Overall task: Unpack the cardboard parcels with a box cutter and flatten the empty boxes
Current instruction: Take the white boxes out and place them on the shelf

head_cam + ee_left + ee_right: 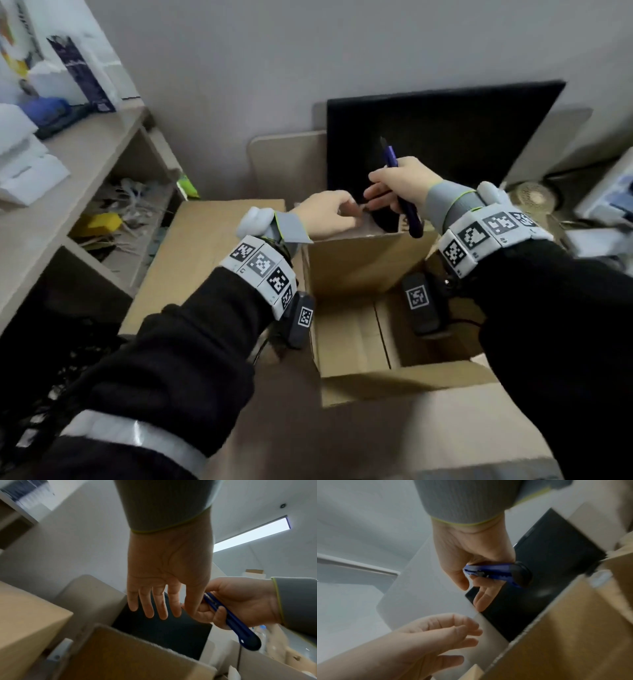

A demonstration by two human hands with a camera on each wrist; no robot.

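Observation:
An open cardboard box (363, 263) stands in front of me, flaps up, and what shows of its inside is bare. My right hand (400, 186) grips a blue box cutter (409, 212) above the far flap, blade end pointing up; two fingers reach toward the left hand. My left hand (329, 214) hovers at the far flap's top edge, next to those fingers. In the left wrist view its fingers (161, 608) are straight, its thumb beside the right hand (231, 601) and the cutter (236, 626). The right wrist view shows the cutter (496, 570) across the palm and the left hand (450, 632) empty.
A closed cardboard box (212, 240) sits to the left of the open one. A black flat panel (445, 137) leans on the wall behind. A wooden shelf unit (85, 164) with white boxes fills the left side. Clutter (609, 205) lies at the right.

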